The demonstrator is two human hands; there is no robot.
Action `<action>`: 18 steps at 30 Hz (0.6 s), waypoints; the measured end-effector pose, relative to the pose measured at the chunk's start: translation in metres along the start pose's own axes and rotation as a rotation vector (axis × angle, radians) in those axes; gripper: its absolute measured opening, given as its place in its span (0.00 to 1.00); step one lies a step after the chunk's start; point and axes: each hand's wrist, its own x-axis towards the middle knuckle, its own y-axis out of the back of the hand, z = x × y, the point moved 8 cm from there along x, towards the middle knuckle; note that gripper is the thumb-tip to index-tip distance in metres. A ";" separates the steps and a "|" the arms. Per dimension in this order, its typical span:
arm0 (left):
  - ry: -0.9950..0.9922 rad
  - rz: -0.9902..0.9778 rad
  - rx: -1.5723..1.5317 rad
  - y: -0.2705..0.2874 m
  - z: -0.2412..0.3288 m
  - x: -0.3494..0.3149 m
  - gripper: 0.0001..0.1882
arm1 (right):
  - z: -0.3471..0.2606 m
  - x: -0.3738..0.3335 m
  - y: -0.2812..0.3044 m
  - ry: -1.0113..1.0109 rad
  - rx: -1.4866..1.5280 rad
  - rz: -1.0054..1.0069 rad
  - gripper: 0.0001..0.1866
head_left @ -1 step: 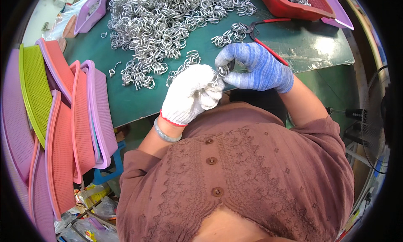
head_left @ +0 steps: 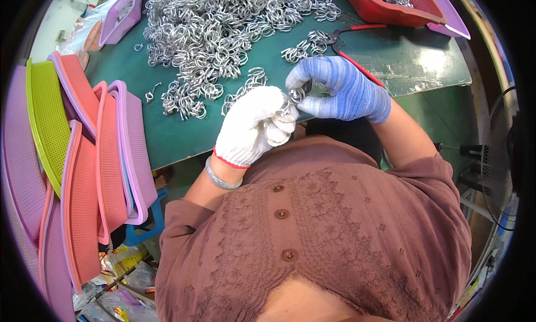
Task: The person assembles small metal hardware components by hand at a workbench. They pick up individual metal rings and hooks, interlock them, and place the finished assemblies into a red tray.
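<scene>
My left hand, in a white knit glove with a red cuff, is closed with its fingers curled around small metal rings. My right hand, in a blue glove, meets it at the table's near edge. Its thumb and forefinger pinch a shiny metal ring; the fingers hide part of it. Just beyond my left hand lies a short row of metal rings. Another small cluster of rings lies beyond my right hand, beside red-handled pliers. A large heap of rings covers the far middle.
The green table ends in front of my body. A red basket holding metal parts stands far right, a purple basket far left. Nested pink, purple and green baskets crowd the left side. A fan stands at right.
</scene>
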 end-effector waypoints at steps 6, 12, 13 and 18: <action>0.026 0.039 -0.003 0.001 -0.001 0.000 0.08 | -0.007 0.004 0.002 0.155 -0.090 -0.055 0.12; -0.013 0.072 0.010 0.003 0.005 0.005 0.09 | 0.003 0.009 0.003 0.063 0.055 -0.101 0.14; -0.004 0.072 -0.002 0.005 0.005 0.006 0.09 | 0.001 0.009 0.003 0.084 0.013 -0.107 0.14; 0.032 0.058 -0.001 0.008 0.005 0.009 0.09 | -0.016 0.011 0.006 0.276 -0.199 -0.114 0.13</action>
